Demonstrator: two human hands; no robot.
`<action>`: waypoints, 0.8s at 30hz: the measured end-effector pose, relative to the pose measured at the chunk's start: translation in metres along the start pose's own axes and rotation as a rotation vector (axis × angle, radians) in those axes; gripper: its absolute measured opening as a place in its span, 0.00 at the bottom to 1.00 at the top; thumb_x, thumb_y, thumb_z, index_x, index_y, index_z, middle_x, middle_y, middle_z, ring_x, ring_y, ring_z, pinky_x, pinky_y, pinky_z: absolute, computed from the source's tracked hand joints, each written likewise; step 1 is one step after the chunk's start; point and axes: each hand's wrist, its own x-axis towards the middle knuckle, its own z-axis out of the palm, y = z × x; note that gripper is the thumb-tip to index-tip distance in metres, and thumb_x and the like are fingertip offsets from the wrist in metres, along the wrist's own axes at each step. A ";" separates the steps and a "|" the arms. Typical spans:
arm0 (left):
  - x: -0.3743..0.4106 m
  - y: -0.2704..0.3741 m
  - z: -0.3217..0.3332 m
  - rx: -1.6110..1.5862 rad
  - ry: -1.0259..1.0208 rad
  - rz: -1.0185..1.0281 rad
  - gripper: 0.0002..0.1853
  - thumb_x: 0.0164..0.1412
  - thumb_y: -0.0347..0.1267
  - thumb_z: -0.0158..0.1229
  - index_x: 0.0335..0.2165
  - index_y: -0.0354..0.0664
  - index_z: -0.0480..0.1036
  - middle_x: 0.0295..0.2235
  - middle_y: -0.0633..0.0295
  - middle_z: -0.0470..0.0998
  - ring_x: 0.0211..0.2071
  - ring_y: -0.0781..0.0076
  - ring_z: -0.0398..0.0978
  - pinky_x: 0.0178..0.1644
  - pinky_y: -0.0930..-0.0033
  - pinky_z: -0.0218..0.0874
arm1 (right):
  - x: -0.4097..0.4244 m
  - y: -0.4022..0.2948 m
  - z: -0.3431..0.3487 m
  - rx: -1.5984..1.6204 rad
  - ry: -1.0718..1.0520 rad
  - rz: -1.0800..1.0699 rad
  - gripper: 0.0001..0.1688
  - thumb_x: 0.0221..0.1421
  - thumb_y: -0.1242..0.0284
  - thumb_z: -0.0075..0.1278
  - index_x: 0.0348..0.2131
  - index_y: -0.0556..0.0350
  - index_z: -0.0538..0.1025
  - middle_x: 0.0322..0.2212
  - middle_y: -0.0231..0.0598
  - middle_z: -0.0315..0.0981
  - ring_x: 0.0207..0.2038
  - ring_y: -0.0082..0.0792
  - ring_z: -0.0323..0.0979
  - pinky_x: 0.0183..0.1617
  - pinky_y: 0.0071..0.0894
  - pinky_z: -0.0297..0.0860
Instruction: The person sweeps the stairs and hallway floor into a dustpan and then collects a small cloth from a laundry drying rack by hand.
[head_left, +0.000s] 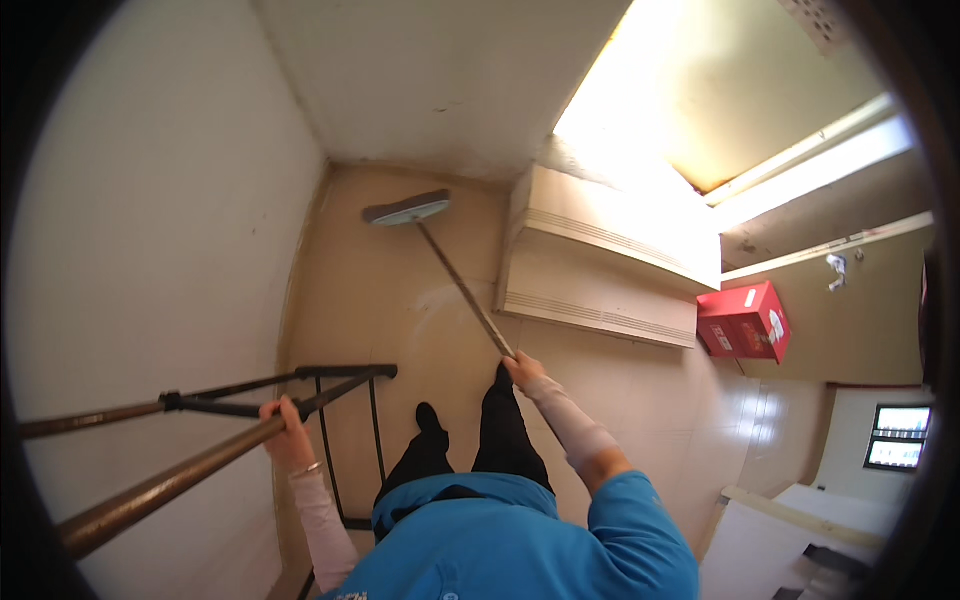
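Note:
A push broom with a wide head (409, 208) lies on the tiled floor near the corner of two walls. Its long handle (465, 292) runs back towards me, and my right hand (525, 371) is closed around it. At the left, my left hand (289, 433) grips a thick brown metal pole (180, 480), part of a frame with dark bars (345, 371) that stands beside the left wall. The fingers wrap over the pole near a joint.
Two tiled steps (600, 315) rise at the right below a bright doorway. A red box (744, 322) stands beside them. White walls (180, 225) bound the floor at the left and ahead. A pale-edged partition (795, 517) is at the lower right.

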 end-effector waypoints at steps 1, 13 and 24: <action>0.001 -0.009 0.000 -0.001 0.006 0.008 0.13 0.50 0.41 0.48 0.26 0.43 0.64 0.20 0.67 0.67 0.17 0.81 0.63 0.13 0.80 0.54 | 0.029 -0.026 -0.001 -0.090 0.029 -0.038 0.25 0.48 0.54 0.37 0.35 0.55 0.66 0.28 0.52 0.69 0.31 0.46 0.69 0.34 0.40 0.65; -0.002 -0.013 0.011 -0.004 0.087 -0.129 0.19 0.52 0.49 0.43 0.30 0.45 0.62 0.16 0.63 0.67 0.09 0.79 0.64 0.10 0.84 0.53 | 0.018 0.096 -0.028 -0.083 -0.301 0.141 0.22 0.48 0.57 0.37 0.38 0.53 0.65 0.34 0.53 0.67 0.38 0.51 0.65 0.42 0.43 0.61; -0.005 -0.010 0.015 0.015 0.152 -0.195 0.26 0.46 0.56 0.48 0.35 0.48 0.63 0.14 0.64 0.66 0.10 0.78 0.65 0.09 0.84 0.53 | -0.137 0.168 -0.198 0.353 -0.476 0.204 0.24 0.47 0.54 0.40 0.36 0.52 0.69 0.19 0.39 0.66 0.18 0.31 0.65 0.20 0.30 0.64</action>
